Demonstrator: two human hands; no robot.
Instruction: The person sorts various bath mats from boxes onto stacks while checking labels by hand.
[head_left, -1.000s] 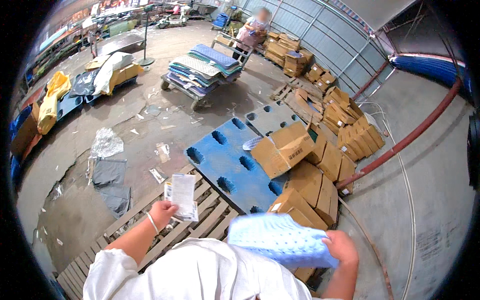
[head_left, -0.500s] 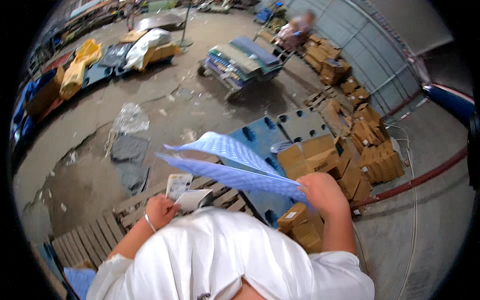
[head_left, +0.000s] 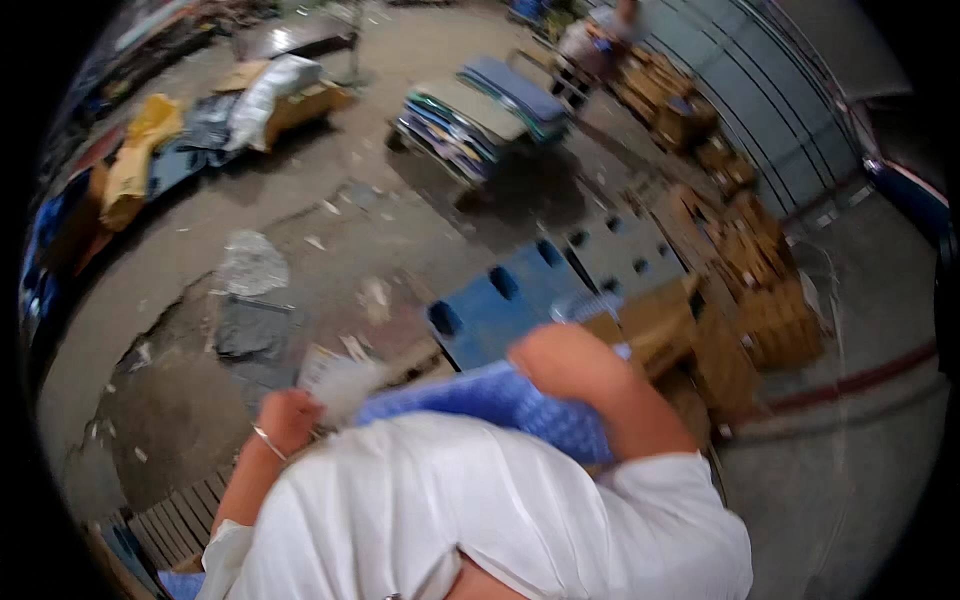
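Observation:
My right hand (head_left: 560,358), somewhat blurred, is closed at the upper edge of a blue textured mat (head_left: 500,405). The mat hangs close against the front of my white shirt, which hides part of it. My left hand (head_left: 288,420), with a thin bracelet at the wrist, is closed on a white printed sheet (head_left: 338,380). Motion smears that sheet, and it lies next to the mat's left end.
Blue plastic pallets (head_left: 500,300) lie ahead, beside opened cardboard boxes (head_left: 655,315). Stacked cartons (head_left: 750,250) line the right side. A trolley of folded mats (head_left: 480,110) stands farther off, near another person (head_left: 590,50). Clear plastic (head_left: 252,262) litters the floor.
My right hand has moved left and up, and the mat, which stuck out ahead folded and partly open, is now down against my body. My left hand has shifted slightly left with the printed sheet.

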